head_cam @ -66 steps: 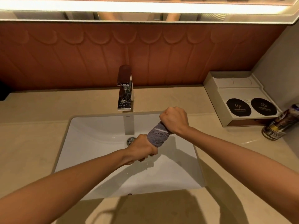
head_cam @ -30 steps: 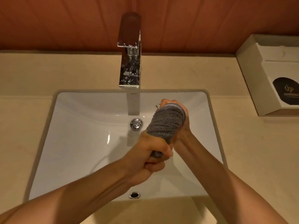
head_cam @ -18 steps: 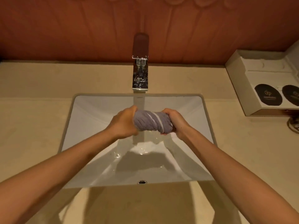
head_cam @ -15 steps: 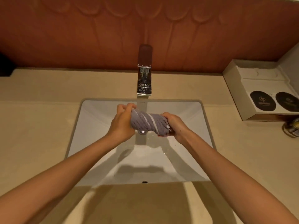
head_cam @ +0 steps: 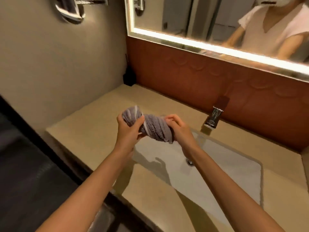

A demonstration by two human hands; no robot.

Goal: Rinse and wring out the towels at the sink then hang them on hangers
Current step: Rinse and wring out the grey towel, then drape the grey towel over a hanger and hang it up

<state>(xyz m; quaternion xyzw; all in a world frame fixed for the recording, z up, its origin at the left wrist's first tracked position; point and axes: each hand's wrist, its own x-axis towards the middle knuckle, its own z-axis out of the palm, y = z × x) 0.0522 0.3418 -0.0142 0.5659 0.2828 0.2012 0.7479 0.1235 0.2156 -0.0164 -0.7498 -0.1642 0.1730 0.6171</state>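
Observation:
A grey towel with pale stripes (head_cam: 151, 127) is twisted into a thick roll and held above the left edge of the white sink (head_cam: 234, 178). My left hand (head_cam: 127, 129) grips its left end, thumb curled over the top. My right hand (head_cam: 179, 129) grips its right end, fingers wrapped around it. The chrome tap (head_cam: 214, 118) stands behind the sink to the right, with no water visible from it.
The beige counter (head_cam: 93, 131) runs left to a wall. A chrome wall fitting with grey cloth (head_cam: 70, 9) hangs at the upper left. A lit mirror (head_cam: 217, 22) above the brown back panel reflects a person in a white top. Dark floor lies at the left.
The view has swung left, so the sink now sits at the right. Both hands have carried the twisted towel up and left, from over the basin to its left edge.

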